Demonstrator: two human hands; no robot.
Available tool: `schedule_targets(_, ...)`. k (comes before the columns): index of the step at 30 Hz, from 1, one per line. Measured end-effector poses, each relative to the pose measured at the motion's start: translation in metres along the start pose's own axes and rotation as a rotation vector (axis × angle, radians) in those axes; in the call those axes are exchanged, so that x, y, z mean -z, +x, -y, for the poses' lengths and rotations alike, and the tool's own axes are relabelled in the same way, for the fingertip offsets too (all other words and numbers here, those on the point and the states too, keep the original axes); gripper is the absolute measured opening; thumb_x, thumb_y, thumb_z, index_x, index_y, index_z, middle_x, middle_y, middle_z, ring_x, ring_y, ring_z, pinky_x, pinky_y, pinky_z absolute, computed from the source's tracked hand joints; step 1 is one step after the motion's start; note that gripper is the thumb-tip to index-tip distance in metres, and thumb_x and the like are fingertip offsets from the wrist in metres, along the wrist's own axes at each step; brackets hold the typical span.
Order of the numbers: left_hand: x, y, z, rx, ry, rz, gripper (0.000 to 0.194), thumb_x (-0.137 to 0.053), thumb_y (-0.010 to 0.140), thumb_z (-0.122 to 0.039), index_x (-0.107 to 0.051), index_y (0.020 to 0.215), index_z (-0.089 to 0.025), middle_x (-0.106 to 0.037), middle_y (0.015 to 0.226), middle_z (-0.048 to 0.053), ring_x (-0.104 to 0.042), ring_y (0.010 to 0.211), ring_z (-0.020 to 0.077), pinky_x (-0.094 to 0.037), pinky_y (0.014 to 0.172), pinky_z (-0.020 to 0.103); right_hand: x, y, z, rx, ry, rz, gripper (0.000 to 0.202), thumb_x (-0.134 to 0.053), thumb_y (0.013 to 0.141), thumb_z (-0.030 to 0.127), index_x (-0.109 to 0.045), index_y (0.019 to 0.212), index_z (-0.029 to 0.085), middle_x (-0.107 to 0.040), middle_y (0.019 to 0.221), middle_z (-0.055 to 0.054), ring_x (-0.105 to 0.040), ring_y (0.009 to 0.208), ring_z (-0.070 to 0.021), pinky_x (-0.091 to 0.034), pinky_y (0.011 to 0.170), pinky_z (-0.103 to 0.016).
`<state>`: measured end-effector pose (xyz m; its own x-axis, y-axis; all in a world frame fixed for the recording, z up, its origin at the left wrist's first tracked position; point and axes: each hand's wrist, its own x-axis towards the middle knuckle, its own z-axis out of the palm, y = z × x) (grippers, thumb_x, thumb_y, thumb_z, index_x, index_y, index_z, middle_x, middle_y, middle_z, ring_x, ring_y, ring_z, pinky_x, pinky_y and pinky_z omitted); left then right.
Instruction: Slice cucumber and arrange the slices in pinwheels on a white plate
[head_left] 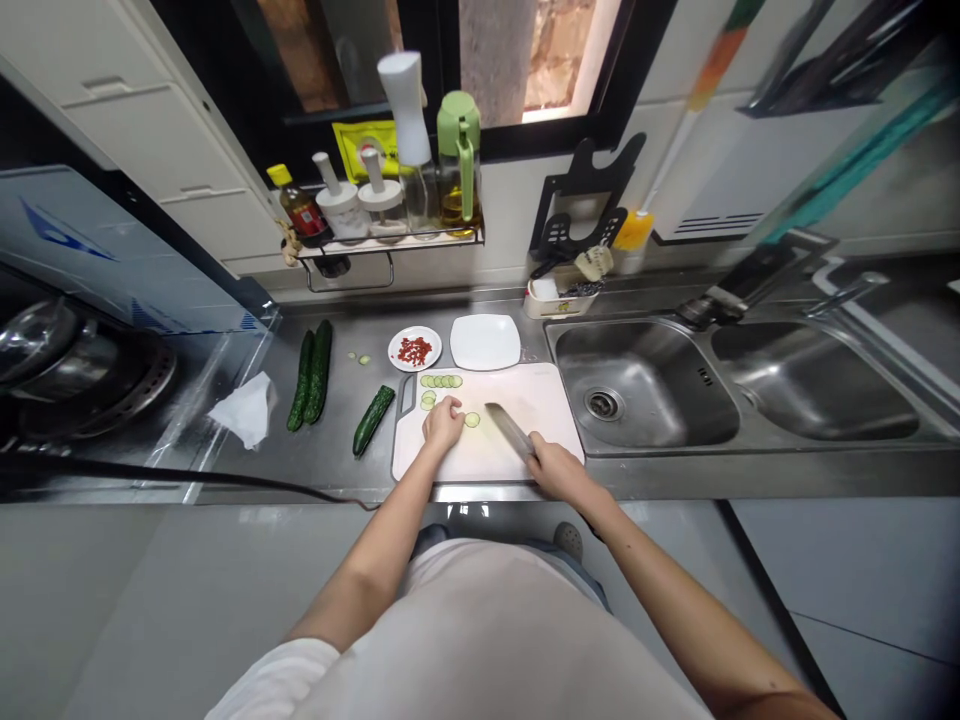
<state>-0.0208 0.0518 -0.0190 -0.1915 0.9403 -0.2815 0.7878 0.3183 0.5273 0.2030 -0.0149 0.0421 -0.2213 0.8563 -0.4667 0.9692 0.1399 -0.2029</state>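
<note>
My right hand (556, 468) grips the handle of a kitchen knife (510, 430), its blade pointing up and left over the white cutting board (517, 390). My left hand (444, 425) is over the board's left half, fingers drawn together; what they hold, if anything, is hidden. Just right of its fingertips lies a cucumber slice (472, 420). Behind that hand, a row of cucumber slices (441, 381) lies along the board's back left, with a few more slices (428, 400) in front. A cut cucumber (373, 421) rests on the counter left of the board.
Behind the board stand a plate of chopped red pieces (415, 362) and a white square plate (485, 342). Two whole cucumbers (310, 375) and a crumpled white tissue (245, 410) lie left. A double sink (645, 385) adjoins on the right; a bottle rack (390, 243) hangs behind.
</note>
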Motion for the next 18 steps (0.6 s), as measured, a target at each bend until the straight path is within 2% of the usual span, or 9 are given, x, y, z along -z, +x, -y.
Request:
schedule_targets(6,-0.002,-0.003,0.001,-0.039,-0.004,-0.009,0.021,-0.058,0.084,-0.031,-0.058,0.105,-0.027,-0.065,0.093,0.0,-0.06,0.092,0.017,-0.043,0.077,0.027,0.007,0.015,-0.005,-0.2,0.08,-0.108,0.035,-0.032,0.094,0.022,-0.035,0.128,0.015,-0.068,0.101,-0.015,-0.064,0.09,-0.0249,-0.037,0.067,-0.028)
schedule_targets(13,-0.003,-0.011,-0.001,-0.078,0.026,0.002,0.031,-0.061,0.082,-0.043,-0.056,0.107,-0.026,-0.06,0.098,0.002,-0.059,0.094,0.0176,-0.042,0.083,0.028,0.011,0.033,-0.008,-0.251,0.051,-0.109,0.032,-0.032,0.094,0.021,-0.039,0.124,0.015,-0.066,0.102,-0.016,-0.064,0.096,-0.0264,-0.041,0.074,-0.031)
schedule_targets(18,-0.006,-0.019,-0.003,-0.122,0.083,-0.029,0.035,-0.062,0.08,-0.048,-0.056,0.107,-0.028,-0.055,0.107,0.004,-0.055,0.103,0.0214,-0.041,0.087,0.031,0.013,0.038,-0.004,-0.269,0.068,-0.065,0.034,-0.033,0.092,0.019,-0.039,0.125,0.014,-0.065,0.105,-0.017,-0.064,0.1,-0.0273,-0.042,0.076,-0.033)
